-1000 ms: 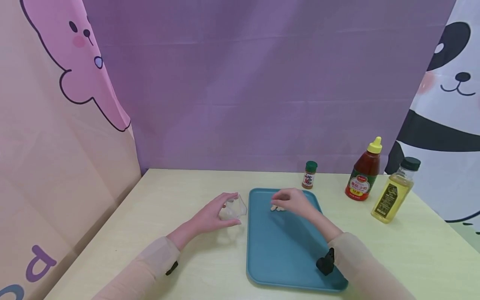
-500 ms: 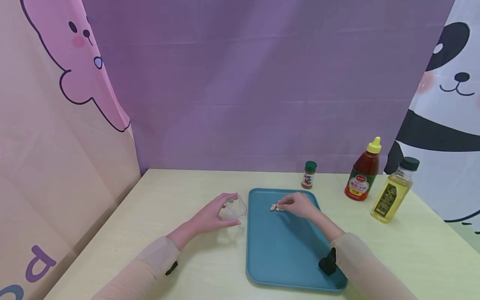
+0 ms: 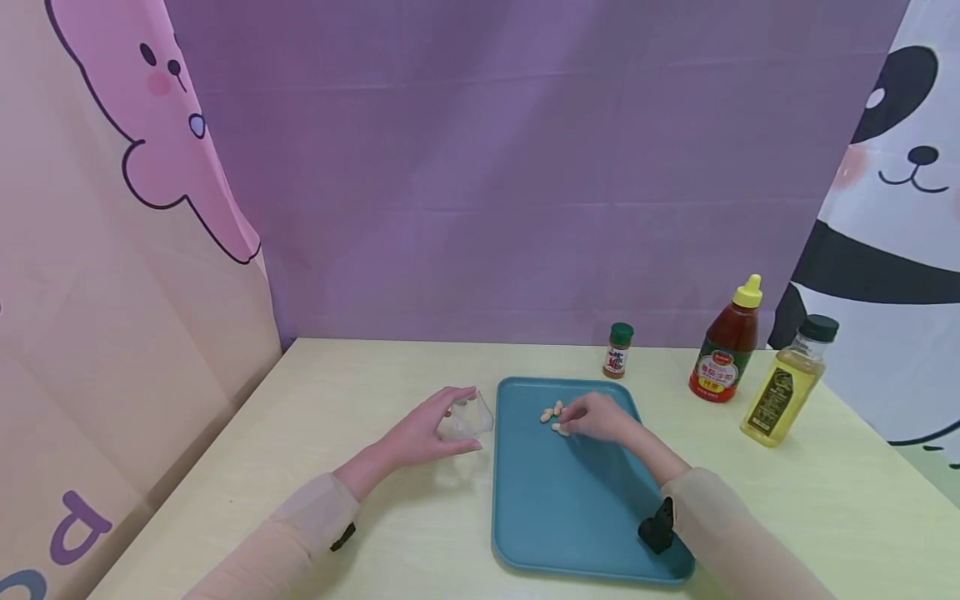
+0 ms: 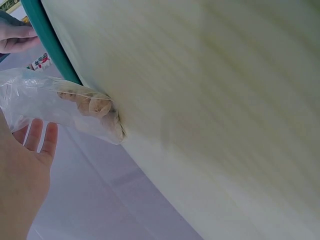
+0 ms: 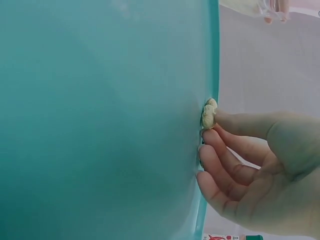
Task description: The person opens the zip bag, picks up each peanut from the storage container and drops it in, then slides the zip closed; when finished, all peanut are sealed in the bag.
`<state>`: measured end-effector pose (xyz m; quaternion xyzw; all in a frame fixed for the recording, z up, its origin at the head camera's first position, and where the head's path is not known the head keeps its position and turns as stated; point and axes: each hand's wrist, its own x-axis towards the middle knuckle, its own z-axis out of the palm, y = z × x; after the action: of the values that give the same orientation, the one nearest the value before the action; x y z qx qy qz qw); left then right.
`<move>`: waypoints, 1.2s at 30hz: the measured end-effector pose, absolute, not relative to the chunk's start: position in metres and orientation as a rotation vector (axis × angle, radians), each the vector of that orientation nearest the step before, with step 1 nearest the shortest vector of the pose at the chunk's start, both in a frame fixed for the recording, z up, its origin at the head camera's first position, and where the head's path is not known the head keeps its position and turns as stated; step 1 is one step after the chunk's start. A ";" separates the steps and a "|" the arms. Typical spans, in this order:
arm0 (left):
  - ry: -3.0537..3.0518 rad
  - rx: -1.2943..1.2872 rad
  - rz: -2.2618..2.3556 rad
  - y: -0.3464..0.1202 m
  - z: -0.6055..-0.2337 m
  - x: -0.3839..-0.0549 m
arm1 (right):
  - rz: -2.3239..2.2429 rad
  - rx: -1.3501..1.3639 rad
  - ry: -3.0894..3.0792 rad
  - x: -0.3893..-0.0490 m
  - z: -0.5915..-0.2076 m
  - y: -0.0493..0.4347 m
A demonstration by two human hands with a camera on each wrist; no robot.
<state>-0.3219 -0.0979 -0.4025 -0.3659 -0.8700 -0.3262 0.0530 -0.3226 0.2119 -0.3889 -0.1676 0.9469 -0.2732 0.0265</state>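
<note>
My left hand [image 3: 423,429] holds a clear plastic bag [image 3: 467,417] just left of the blue-green tray [image 3: 540,517], thumb and fingers spread around its mouth. Several peanuts lie at the bottom of that bag, and the left wrist view shows these bagged peanuts [image 4: 95,105] clearly. Over the tray's far part, my right hand [image 3: 596,415] pinches a single peanut [image 5: 209,115] between thumb and fingertip, low at the tray surface. Just beyond those fingertips lie two more peanuts [image 3: 552,411] on the tray.
Behind the tray stands a small green-capped spice jar [image 3: 617,350]. To the right are a red sauce bottle [image 3: 725,354] with a yellow cap and a bottle of yellow oil [image 3: 787,387]. A purple cloth [image 3: 525,167] hangs along the table's back edge.
My right hand has come down to the tray and drawn slightly nearer; a peanut at its fingertips now sits apart from the other two. The left hand and bag have stayed still.
</note>
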 end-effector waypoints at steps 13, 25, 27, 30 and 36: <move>-2.641 -1.110 -0.986 -0.098 -0.402 -0.322 | -0.834 -0.523 2.851 -0.319 -0.388 0.210; -2.639 -1.113 -0.988 -0.098 -0.402 -0.322 | -0.817 -0.551 2.843 -0.316 -0.386 0.209; -2.642 -1.112 -0.987 -0.098 -0.402 -0.322 | -0.826 -0.572 2.842 -0.315 -0.386 0.209; -2.649 -1.110 -0.985 -0.097 -0.402 -0.322 | -0.862 -0.593 2.831 -0.314 -0.385 0.209; -2.643 -1.113 -0.994 -0.098 -0.403 -0.323 | -0.947 -0.618 2.799 -0.316 -0.382 0.205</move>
<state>-0.3231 -0.0980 -0.4033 -0.3660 -0.8697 -0.3270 0.0531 -0.3158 0.2053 -0.3821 -0.2042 0.9255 -0.3131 0.0612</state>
